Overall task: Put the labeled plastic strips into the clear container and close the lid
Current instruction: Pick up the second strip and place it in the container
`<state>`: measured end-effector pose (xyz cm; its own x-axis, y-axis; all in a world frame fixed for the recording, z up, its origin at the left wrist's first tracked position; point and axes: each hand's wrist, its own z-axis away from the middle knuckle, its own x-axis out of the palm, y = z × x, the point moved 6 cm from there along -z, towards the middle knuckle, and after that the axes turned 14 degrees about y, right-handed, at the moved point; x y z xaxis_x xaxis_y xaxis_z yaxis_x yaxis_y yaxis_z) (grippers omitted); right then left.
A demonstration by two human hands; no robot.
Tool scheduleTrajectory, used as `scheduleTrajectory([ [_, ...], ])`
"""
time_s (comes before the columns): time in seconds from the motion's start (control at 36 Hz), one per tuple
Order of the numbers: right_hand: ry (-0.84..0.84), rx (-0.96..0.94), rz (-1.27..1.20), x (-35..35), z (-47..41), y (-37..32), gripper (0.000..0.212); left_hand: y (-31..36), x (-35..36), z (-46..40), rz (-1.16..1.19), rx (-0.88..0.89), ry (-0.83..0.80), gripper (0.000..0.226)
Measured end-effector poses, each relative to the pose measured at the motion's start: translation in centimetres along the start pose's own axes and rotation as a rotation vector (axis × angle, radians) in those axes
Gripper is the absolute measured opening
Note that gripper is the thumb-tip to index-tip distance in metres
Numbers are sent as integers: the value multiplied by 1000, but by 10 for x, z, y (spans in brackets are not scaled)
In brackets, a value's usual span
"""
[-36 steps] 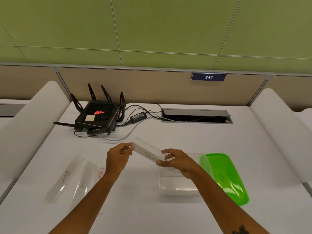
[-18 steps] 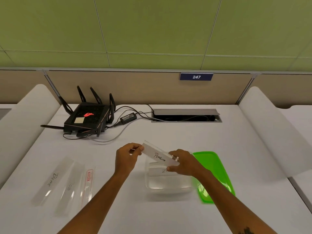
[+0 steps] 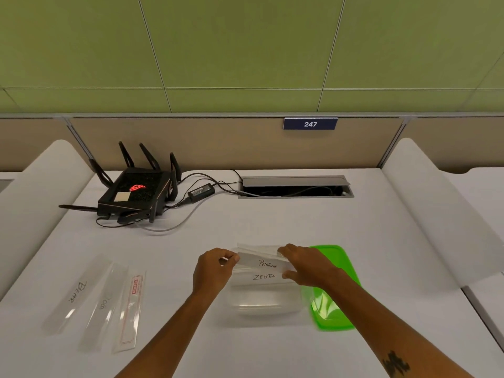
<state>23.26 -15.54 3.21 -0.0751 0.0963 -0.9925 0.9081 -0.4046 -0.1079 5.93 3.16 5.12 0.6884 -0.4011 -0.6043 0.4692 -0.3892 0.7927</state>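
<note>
Both hands hold a clear plastic strip labelled PENGUIN (image 3: 266,263) by its ends, my left hand (image 3: 214,267) at the left end and my right hand (image 3: 305,264) at the right. It sits low over the far part of the open clear container (image 3: 266,301). A strip labelled ZEBRA (image 3: 263,277) lies inside the container just below it. The green lid (image 3: 334,304) rests on the table against the container's right side. Three more strips lie on the table at the left: BEAR (image 3: 75,293), DOG (image 3: 105,302) and one with a red label (image 3: 131,309).
A black router (image 3: 136,192) with antennas, its power adapter (image 3: 201,191) and cables sit at the back left. A cable hatch (image 3: 296,186) is set into the table behind the container. White dividers rise on both sides.
The PENGUIN strip has come down from a tilted hold above the container to lie level at its far edge, both hands lowering with it.
</note>
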Motion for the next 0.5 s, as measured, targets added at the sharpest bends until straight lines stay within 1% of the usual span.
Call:
scheduleTrajectory([
  [0.11,-4,-39,21,6,-3,-3,56,-6,8,5,-39,-83,-50,8],
  [0.22,-16,-31,50,12,-6,-6,53,-13,16,10,-62,-150,-89,11],
  [0.33,-32,-25,60,19,-8,-9,48,-17,26,15,-27,-240,-117,27],
  [0.44,-40,-17,78,25,-9,-11,44,-16,32,20,-107,-246,-127,37],
  [0.47,-42,-17,89,26,-9,-12,44,-14,33,21,-119,-243,-130,34],
  [0.5,-45,-16,99,28,-10,-13,44,-12,34,21,-135,-241,-137,26],
])
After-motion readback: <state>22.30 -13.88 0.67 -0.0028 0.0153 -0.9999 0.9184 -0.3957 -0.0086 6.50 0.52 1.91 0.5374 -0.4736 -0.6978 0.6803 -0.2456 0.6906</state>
